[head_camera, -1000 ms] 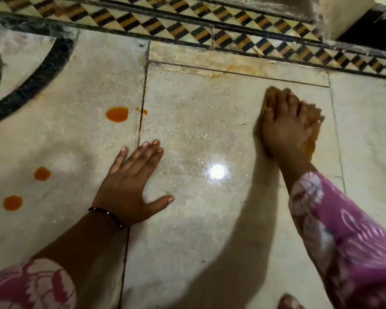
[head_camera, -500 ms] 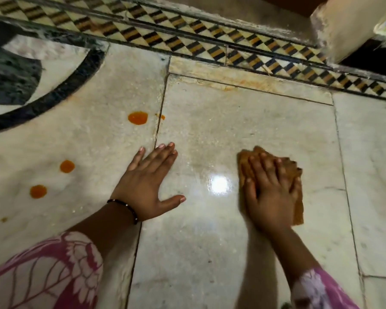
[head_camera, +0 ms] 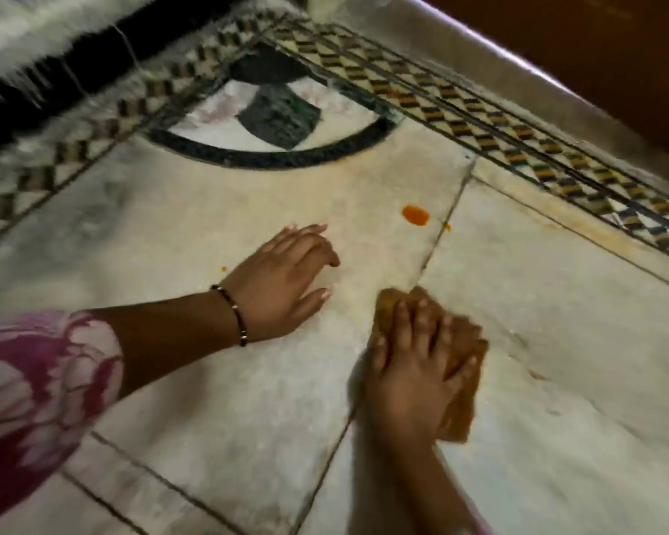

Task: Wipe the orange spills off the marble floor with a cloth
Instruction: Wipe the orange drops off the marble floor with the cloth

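My right hand (head_camera: 414, 364) presses flat on a folded orange-brown cloth (head_camera: 462, 384) lying on the marble floor (head_camera: 217, 380), across a tile joint. My left hand (head_camera: 282, 279) rests palm down on the floor to the cloth's left, fingers spread, holding nothing; a dark beaded bracelet sits on its wrist. An orange spill (head_camera: 415, 215) lies beyond the cloth, with a tiny orange spot (head_camera: 447, 226) beside it on the joint. Two small orange traces show by the left hand, one (head_camera: 223, 269) near the wrist and one (head_camera: 286, 228) at the fingertips.
A patterned inlay border (head_camera: 518, 144) runs along the far edge of the floor, with a brown wooden surface (head_camera: 595, 71) behind it. A dark arc inlay (head_camera: 271, 158) curves at the upper middle. Something white and black, fringed (head_camera: 55, 52), lies at the upper left.
The view has swung to the left and tilted. My right hand dragged the cloth down and leftward toward my left hand. The left hand now covers the two smaller spills' area.
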`<state>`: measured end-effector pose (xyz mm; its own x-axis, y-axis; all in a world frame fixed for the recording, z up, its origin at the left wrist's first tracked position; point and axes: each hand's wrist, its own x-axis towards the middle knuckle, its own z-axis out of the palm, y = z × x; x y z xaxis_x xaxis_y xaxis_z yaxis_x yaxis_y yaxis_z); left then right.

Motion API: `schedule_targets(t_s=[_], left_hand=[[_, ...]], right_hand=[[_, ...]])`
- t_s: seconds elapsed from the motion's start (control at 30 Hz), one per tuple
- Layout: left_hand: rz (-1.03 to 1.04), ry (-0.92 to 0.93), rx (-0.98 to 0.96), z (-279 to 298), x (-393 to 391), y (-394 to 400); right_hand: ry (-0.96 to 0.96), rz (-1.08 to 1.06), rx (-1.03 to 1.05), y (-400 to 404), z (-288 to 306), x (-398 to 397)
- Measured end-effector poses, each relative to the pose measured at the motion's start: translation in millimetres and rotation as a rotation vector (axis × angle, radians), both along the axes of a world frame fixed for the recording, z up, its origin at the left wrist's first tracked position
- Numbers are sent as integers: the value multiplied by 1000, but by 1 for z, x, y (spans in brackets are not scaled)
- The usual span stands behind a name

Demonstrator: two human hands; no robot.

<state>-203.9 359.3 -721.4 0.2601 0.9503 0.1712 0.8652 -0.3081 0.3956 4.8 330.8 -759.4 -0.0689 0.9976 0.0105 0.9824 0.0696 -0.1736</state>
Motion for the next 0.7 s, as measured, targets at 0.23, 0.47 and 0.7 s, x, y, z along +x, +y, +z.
schedule_targets(t_s=[0.23, 0.47, 0.7], left_hand=[[816, -286, 6, -28, -83, -131], [755, -149, -110, -47, -65, -160], [698, 19, -165, -52, -65, -156]], right_hand=[[22, 980, -136, -82, 1, -151], [-2, 485, -131, 80, 10, -95], [-80, 151, -101, -1, 8, -14]])
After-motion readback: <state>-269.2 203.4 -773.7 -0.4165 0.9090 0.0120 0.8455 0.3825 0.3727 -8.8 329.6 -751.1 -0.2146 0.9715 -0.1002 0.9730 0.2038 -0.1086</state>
